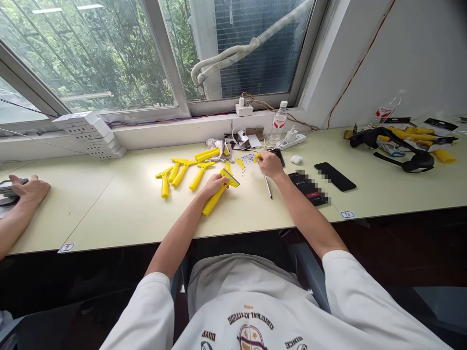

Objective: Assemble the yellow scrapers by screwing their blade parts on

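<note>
And there's the big window (pixel 98 53) across the back, leaves behind its glass, with the long pale table (pixel 127 209) running beneath it. Up close, a white shirt (pixel 233 296) fills the foreground. Over on the right lies black headgear (pixel 394 141) among yellow and dark odds and ends; over on the left, a stack of white boxes (pixel 87 131) stands near the sill, and a co-worker's hand (pixel 34 188) rests at the table's edge of view.

Nearer the middle, a phone (pixel 304 184) shows a timer, a flat black slab (pixel 337 176) just beside it, and a clear bottle (pixel 279 121) stands upright at the back.

Now the hands! The left hand (pixel 215 184) is wrapped around a yellow scraper (pixel 214 199), tilted over the front of the table, its head up and to the right. Loose yellow handles (pixel 183 172) lie in a group to its left.

The right hand (pixel 270 165) has its fingertips pinched on a small yellow piece (pixel 257 156), right by a printed white sheet (pixel 248 159). A slim pen-like tool (pixel 268 186) lies below that hand, and tiny specks (pixel 243 170) dot the table between the two hands.
</note>
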A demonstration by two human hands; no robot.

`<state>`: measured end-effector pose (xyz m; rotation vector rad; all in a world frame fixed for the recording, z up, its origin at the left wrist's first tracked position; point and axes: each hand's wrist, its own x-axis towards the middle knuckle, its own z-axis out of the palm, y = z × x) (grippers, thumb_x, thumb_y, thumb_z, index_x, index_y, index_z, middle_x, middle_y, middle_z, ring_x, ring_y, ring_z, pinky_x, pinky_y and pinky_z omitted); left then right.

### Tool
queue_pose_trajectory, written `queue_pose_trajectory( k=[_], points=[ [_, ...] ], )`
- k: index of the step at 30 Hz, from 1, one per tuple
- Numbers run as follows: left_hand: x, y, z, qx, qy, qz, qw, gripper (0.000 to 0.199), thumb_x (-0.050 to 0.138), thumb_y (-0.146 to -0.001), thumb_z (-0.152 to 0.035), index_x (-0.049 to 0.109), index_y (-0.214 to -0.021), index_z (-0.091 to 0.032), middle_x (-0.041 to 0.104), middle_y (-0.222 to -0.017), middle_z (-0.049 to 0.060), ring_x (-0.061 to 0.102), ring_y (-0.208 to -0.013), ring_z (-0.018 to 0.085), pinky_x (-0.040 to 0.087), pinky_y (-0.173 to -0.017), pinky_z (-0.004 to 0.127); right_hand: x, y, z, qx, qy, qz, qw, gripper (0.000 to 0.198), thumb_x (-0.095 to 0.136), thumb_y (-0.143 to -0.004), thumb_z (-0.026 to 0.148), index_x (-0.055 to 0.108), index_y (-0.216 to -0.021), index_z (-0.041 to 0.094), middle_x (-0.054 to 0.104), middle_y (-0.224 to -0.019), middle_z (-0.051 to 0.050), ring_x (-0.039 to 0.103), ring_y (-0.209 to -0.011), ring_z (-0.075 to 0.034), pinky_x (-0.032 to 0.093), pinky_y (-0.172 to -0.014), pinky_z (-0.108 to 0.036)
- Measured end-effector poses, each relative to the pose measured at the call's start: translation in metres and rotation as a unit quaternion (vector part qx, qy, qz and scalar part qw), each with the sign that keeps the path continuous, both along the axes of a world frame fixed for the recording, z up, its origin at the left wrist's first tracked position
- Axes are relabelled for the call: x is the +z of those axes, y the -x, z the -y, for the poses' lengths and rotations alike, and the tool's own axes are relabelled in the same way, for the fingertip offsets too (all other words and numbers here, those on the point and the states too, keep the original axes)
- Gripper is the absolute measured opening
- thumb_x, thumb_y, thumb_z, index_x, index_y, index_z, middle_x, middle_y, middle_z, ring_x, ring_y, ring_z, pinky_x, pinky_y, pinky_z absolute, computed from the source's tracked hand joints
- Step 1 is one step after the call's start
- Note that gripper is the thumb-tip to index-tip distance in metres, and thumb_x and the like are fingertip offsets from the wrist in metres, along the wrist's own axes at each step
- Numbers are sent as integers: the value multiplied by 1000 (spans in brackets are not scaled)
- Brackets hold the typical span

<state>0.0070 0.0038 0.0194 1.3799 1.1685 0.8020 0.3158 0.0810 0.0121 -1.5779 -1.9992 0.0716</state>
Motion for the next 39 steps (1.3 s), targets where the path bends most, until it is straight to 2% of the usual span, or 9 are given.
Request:
queue_pose_trajectory(
  k=[8, 14, 17, 21, 25, 28, 32, 37, 39],
  points=[
    [-6, 2, -4, -11, -13, -11, 1000, 19, 73, -92, -35, 74, -93, -16, 78, -85, 7, 69, -73, 18, 54, -71, 28, -2, 9, 3, 1, 64, 14, 998, 31, 56, -107, 20, 85, -117, 15, 85, -127, -18, 75, -117, -29, 52, -101, -35],
    [-7, 1, -4, -9, -6, 2, 1000, 18, 73, -90, -35, 74, -93, -17, 77, -82, 7, 68, -71, 18, 54, -70, 29, -6, 12, 4, 19, 63, -155, 986, 28, 56, -104, 26, 81, -111, 15, 85, -110, -12, 75, -100, -26, 55, -97, -36],
    [-6, 1, -4, -8, -2, 2, 1000, 18, 73, -90, -35, 73, -91, -17, 77, -83, 7, 68, -72, 18, 54, -72, 29, -9, 14, 5, 33, 98, -279, 955, 20, 60, -104, 30, 74, -110, 17, 84, -111, -11, 78, -97, -23, 58, -86, -31],
    [-6, 1, -5, -11, -8, 1, 1000, 18, 72, -90, -35, 73, -90, -17, 77, -82, 6, 68, -72, 18, 53, -72, 28, -7, 20, 10, 51, 179, -419, 889, 14, 54, -111, 29, 64, -116, 20, 84, -120, -11, 82, -91, -18, 59, -70, -24],
    [-5, 1, -4, -3, -12, -21, 1000, 20, 74, -90, -37, 73, -91, -17, 77, -83, 7, 67, -72, 19, 52, -70, 29, -2, 26, 17, 53, 254, -510, 820, 8, 53, -113, 25, 59, -118, 22, 85, -107, -9, 82, -81, -16, 68, -76, -28],
    [-5, 1, -3, -7, -16, -21, 1000, 20, 74, -90, -37, 73, -91, -17, 76, -82, 6, 67, -72, 19, 52, -71, 30, -1, 26, 22, 81, 273, -538, 793, 19, 67, -102, 12, 62, -118, 21, 85, -107, -7, 83, -87, -16, 71, -89, -31],
    [-4, 1, -2, -13, -19, -19, 1000, 20, 73, -90, -37, 73, -92, -17, 76, -82, 6, 66, -71, 18, 51, -71, 29, -2, 22, 25, 90, 267, -513, 811, 40, 78, -86, 3, 64, -118, 21, 85, -112, -8, 82, -89, -17, 72, -91, -33],
    [-2, 1, 0, -7, -17, -26, 1000, 19, 73, -91, -37, 73, -90, -17, 77, -82, 6, 67, -73, 18, 52, -72, 29, -8, 20, 20, 44, 285, -431, 855, 45, 77, -85, 5, 64, -126, 20, 85, -118, -11, 81, -84, -17, 65, -69, -25],
    [-2, 1, 0, -5, -16, -24, 1000, 19, 73, -91, -36, 73, -90, -18, 77, -83, 6, 67, -73, 18, 52, -72, 29, -13, 20, 16, 11, 283, -386, 878, 51, 75, -86, 7, 62, -134, 18, 85, -111, -12, 81, -80, -19, 64, -65, -26]
  ],
)
